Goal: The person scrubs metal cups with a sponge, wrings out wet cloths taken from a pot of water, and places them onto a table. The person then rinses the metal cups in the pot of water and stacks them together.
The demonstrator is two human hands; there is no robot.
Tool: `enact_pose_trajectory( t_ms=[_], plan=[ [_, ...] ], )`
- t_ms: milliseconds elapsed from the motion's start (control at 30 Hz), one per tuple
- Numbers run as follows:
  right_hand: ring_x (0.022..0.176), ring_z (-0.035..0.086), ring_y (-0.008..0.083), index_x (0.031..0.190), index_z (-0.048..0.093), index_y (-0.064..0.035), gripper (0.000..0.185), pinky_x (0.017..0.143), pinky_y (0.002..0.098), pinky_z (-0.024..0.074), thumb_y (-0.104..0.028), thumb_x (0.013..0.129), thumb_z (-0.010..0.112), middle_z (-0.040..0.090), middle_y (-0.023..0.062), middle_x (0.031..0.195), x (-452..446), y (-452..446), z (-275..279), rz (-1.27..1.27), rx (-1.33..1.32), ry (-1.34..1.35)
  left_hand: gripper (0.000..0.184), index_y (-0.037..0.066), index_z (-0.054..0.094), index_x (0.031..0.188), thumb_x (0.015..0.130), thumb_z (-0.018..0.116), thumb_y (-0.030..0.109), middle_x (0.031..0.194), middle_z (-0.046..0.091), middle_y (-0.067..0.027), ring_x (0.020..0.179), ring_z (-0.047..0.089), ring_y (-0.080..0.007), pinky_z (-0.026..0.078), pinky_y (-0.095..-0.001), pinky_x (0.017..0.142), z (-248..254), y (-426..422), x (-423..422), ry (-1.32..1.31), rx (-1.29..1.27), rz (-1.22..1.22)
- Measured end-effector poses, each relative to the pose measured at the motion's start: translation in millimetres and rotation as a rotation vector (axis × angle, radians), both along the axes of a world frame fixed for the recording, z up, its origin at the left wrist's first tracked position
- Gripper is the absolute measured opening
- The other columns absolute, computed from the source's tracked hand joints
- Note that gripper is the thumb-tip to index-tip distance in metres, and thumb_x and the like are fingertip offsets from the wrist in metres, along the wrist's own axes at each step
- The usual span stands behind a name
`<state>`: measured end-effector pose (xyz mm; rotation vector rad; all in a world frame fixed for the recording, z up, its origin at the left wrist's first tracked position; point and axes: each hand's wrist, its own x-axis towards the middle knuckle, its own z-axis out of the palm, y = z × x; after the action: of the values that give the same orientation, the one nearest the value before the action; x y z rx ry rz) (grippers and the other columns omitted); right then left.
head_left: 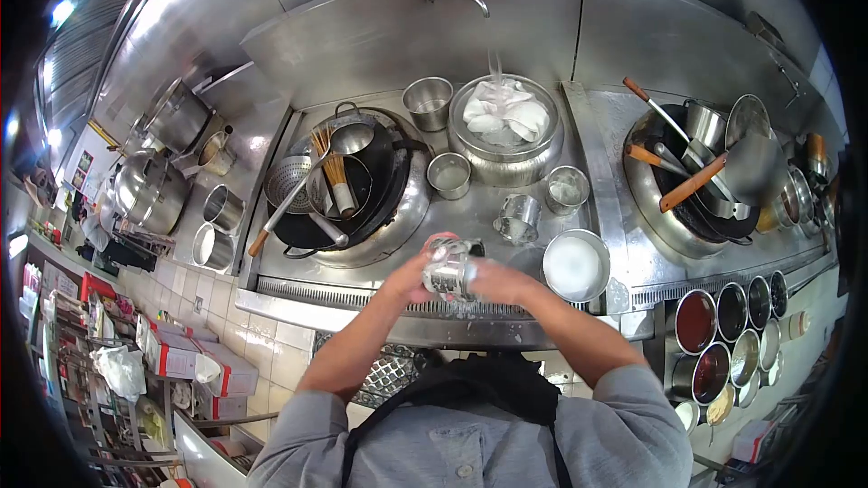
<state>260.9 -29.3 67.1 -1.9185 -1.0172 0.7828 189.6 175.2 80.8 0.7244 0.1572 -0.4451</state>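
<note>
One metal cup, flecked with suds, is occupying the center of the frame, where you are holding it over the front of the steel counter: your left hand is clamping one side, while your right hand is blurring against the other, its exact grip impossible to tell. Probably light, stiff and hardly fragile, the cup is likely turning slippery under that foam, calling for a hold around its wall. Right of center, a round pan is holding white, foamy-looking liquid; above it, a small cup is containing something whitish. Near upper center, a large pot is bearing white cloth; at lower right, a sauce container is showing red contents.
</note>
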Motion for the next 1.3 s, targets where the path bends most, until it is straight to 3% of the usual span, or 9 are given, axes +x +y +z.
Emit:
enact_pose_trajectory(
  t_ms=[133, 267, 433, 700, 833, 1000, 1167, 1233, 1300],
  plan=[
    [0.104, 0.067, 0.0348, 0.116, 0.067, -0.0129, 0.035, 0.091, 0.0426, 0.0532, -0.026, 0.085, 0.072, 0.070, 0.0175, 0.116, 11, 6, 14, 0.065, 0.445, -0.604, 0.043, 0.032, 0.040, 0.138, 0.099, 0.060, 0.030, 0.131, 0.056, -0.0054, 0.102, 0.066, -0.0260, 0.058, -0.0413, 0.051, 17, -17, 7, -0.073, 0.392, 0.026],
    [0.109, 0.066, 0.0318, 0.115, 0.069, -0.0088, 0.034, 0.092, 0.0400, 0.0526, -0.018, 0.082, 0.070, 0.069, 0.0133, 0.123, 7, 25, 65, -0.294, 0.054, 0.529, 0.034, 0.024, 0.062, 0.123, 0.101, 0.047, 0.045, 0.104, 0.072, -0.0029, 0.085, 0.069, -0.0231, 0.054, -0.0424, 0.054, -24, -18, 5, 0.106, -0.057, 0.164],
    [0.094, 0.069, 0.0409, 0.111, 0.067, -0.0019, 0.029, 0.085, 0.0456, 0.0545, -0.011, 0.084, 0.062, 0.072, 0.0244, 0.103, -8, 17, 28, 0.289, 0.148, -0.463, 0.044, 0.022, 0.067, 0.113, 0.098, 0.045, 0.056, 0.097, 0.074, -0.0017, 0.079, 0.069, -0.0240, 0.052, -0.0434, 0.054, -34, -9, -8, 0.440, 0.233, -0.006],
    [0.096, 0.065, 0.0458, 0.126, 0.055, 0.0035, 0.049, 0.086, 0.0491, 0.0540, -0.025, 0.087, 0.068, 0.066, 0.0275, 0.100, 21, -33, -44, -0.818, 0.007, -0.360, 0.035, 0.015, 0.063, 0.128, 0.107, 0.042, 0.034, 0.126, 0.067, -0.0107, 0.104, 0.069, -0.0258, 0.061, -0.0499, 0.078, -124, 18, 71, 0.296, 0.061, 0.399],
    [0.110, 0.061, 0.0439, 0.130, 0.052, 0.0049, 0.051, 0.095, 0.0512, 0.0505, -0.023, 0.090, 0.067, 0.063, 0.0277, 0.115, 10, -115, -19, -0.962, -0.152, -0.487, 0.029, 0.005, 0.060, 0.127, 0.100, 0.052, 0.016, 0.141, 0.054, -0.0187, 0.107, 0.068, -0.0369, 0.059, -0.0433, 0.085, -138, 24, 126, 0.105, 1.231, -0.161],
    [0.122, 0.058, 0.0422, 0.139, 0.050, 0.0044, 0.056, 0.107, 0.0481, 0.0466, -0.022, 0.090, 0.061, 0.059, 0.0303, 0.130, 30, -171, -118, -0.600, -0.583, -0.746, 0.028, 0.004, 0.061, 0.121, 0.096, 0.054, 0.013, 0.122, 0.063, -0.0240, 0.114, 0.064, -0.0387, 0.056, -0.0462, 0.092, -81, 18, 158, -0.477, 2.167, 0.253],
    [0.123, 0.059, 0.0416, 0.145, 0.044, -0.0015, 0.062, 0.105, 0.0444, 0.0486, -0.029, 0.093, 0.062, 0.059, 0.0300, 0.134, 55, -168, -118, -0.617, -0.743, -0.332, 0.025, 0.004, 0.059, 0.116, 0.100, 0.052, 0.022, 0.109, 0.069, -0.0214, 0.099, 0.069, -0.0396, 0.057, -0.0480, 0.085, -141, 76, 212, -0.509, 2.016, -0.239],
    [0.120, 0.062, 0.0400, 0.149, 0.039, -0.0071, 0.067, 0.103, 0.0424, 0.0506, -0.029, 0.092, 0.067, 0.062, 0.0289, 0.130, 67, -173, -88, -0.786, -0.632, 0.049, 0.027, 0.004, 0.058, 0.117, 0.103, 0.050, 0.026, 0.106, 0.069, -0.0191, 0.087, 0.071, -0.0339, 0.058, -0.0448, 0.075, -173, 99, 226, -0.673, 1.699, 0.039],
    [0.117, 0.064, 0.0384, 0.153, 0.034, -0.0127, 0.074, 0.101, 0.0404, 0.0527, -0.029, 0.092, 0.072, 0.065, 0.0277, 0.127, 57, -168, -25, -1.049, -0.245, 0.433, 0.029, 0.006, 0.057, 0.117, 0.107, 0.044, 0.029, 0.101, 0.069, -0.0154, 0.068, 0.070, -0.0252, 0.057, -0.0384, 0.059, -76, 60, 179, 0.004, 0.836, 0.266]
  ],
)
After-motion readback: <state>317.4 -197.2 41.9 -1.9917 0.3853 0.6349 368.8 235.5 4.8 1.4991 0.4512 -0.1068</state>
